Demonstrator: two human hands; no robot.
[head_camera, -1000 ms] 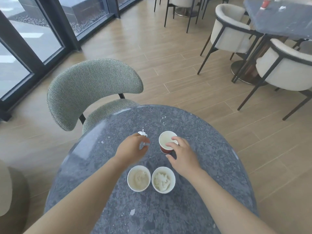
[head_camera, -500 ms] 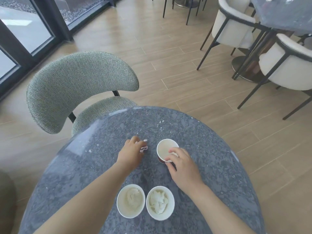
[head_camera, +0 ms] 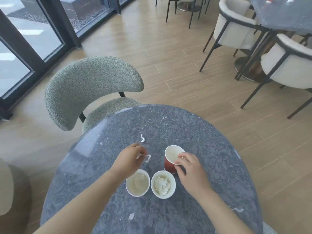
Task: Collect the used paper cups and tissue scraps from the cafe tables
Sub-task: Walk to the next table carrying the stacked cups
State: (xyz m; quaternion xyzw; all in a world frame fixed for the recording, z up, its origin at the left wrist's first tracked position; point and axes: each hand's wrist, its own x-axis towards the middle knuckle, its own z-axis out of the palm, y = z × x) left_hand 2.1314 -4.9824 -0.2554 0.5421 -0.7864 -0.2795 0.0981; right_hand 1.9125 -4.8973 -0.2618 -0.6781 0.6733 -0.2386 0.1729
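On a round grey stone table (head_camera: 211,191), the left hand (head_camera: 128,161) pinches a white tissue scrap (head_camera: 148,157). The right hand (head_camera: 190,173) grips the rim of an empty red paper cup (head_camera: 170,159), beside two tissue-filled cups (head_camera: 150,184).

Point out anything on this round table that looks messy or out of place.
Torn tissue lies loose on the table: a twisted scrap beyond the left hand, a flat scrap near the front edge, a third scrap by the right edge. Two white cups are stuffed with crumpled tissue. No spilled liquid shows.
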